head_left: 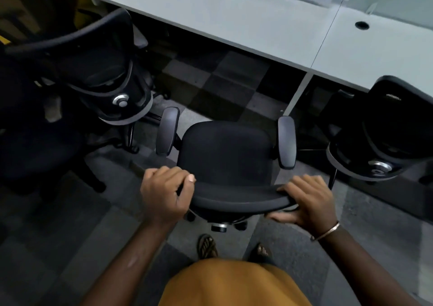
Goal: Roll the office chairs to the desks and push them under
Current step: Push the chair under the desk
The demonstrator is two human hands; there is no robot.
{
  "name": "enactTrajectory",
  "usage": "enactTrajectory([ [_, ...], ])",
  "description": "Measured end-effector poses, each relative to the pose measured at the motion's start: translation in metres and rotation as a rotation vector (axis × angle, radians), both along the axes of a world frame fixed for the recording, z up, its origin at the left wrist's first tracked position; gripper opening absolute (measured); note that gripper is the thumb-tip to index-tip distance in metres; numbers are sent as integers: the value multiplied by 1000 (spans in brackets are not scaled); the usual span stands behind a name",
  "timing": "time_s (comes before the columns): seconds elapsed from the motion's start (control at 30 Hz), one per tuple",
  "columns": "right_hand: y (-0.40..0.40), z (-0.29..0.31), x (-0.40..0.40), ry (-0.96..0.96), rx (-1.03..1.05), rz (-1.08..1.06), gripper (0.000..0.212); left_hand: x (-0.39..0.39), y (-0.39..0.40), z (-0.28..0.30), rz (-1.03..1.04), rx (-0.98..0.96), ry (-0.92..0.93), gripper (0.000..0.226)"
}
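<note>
Both hands, left hand (165, 192) and right hand (309, 200), curl fingers round the chair (226, 155) backrest, the desk (246, 24) gap lying straight ahead, far side

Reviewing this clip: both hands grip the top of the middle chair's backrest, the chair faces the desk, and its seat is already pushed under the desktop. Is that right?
Not quite. The left hand and right hand do grip the backrest of the middle chair facing the desk, but the head view shows its seat short of the desktop edge, with bare carpet between them.
</note>
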State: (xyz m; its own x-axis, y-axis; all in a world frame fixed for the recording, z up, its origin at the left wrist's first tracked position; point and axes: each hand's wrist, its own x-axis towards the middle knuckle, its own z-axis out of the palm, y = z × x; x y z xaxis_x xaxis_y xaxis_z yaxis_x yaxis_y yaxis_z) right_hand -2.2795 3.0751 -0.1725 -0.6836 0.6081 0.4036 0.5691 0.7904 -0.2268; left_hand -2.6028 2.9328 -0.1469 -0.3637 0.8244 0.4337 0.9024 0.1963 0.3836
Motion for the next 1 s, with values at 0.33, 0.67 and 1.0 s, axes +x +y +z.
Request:
enactTrajectory([
  [0.33,129,-2,-2,19,-80,-36,84,6,75,-8,-205,12,66,39],
  [0.67,259,-13,-35,65,-155,-63,91,-30,193,-6,-259,-69,221,50],
  [1.0,310,3,-97,-4,-194,-226,86,-121,305,10,-469,-279,289,48],
])
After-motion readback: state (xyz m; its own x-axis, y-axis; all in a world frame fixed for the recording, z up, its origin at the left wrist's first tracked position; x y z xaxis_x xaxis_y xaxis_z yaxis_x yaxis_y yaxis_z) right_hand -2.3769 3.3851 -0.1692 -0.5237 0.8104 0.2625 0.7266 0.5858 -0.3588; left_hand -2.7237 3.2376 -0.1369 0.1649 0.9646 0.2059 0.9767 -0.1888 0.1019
